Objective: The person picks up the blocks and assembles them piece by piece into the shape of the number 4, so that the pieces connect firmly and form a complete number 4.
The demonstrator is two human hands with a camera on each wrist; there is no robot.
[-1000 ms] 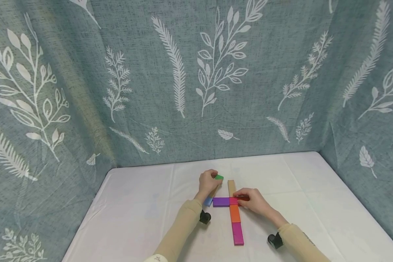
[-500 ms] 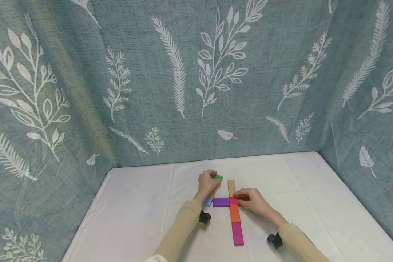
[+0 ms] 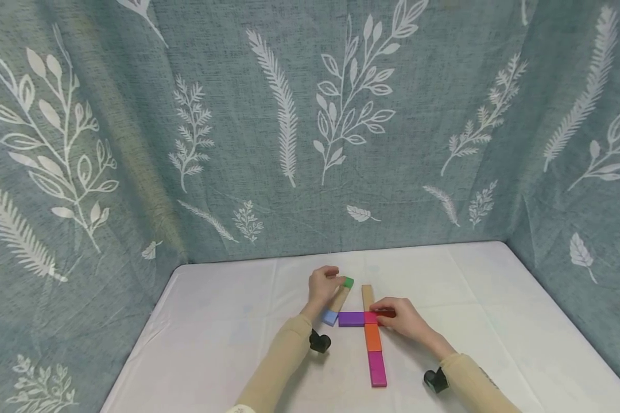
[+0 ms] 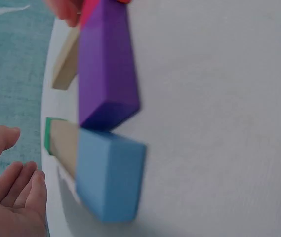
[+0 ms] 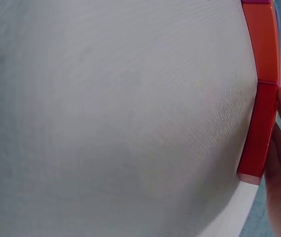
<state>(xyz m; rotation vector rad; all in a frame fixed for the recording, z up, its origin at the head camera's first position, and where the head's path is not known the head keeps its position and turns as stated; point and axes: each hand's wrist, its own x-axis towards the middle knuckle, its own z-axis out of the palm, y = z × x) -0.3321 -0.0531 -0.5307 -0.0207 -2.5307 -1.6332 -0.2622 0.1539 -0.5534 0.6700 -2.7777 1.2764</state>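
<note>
In the head view, colored blocks form a cross: a purple block (image 3: 351, 319), a pinkish-red piece (image 3: 370, 318) at the crossing, an orange block (image 3: 373, 337), a magenta block (image 3: 378, 369) and a tan block (image 3: 367, 297). My right hand (image 3: 404, 318) holds the dark red block (image 5: 260, 133) on the cross's right arm, thumb against its side. A slanting row, with a blue end (image 3: 330, 318), tan middle (image 3: 340, 299) and green end (image 3: 348, 282), lies left of the cross. Beside that row is my left hand (image 3: 322, 288), its fingers apart from the blocks in the left wrist view.
The blocks lie on a table with a white cloth (image 3: 227, 344). A patterned blue-green curtain (image 3: 299, 143) surrounds its back and sides. Each wrist wears a small black camera, such as the left one (image 3: 320, 342).
My left hand has let go of the slanting row and drawn slightly left, exposing its tan middle and green end. My right hand stays on the dark red block.
</note>
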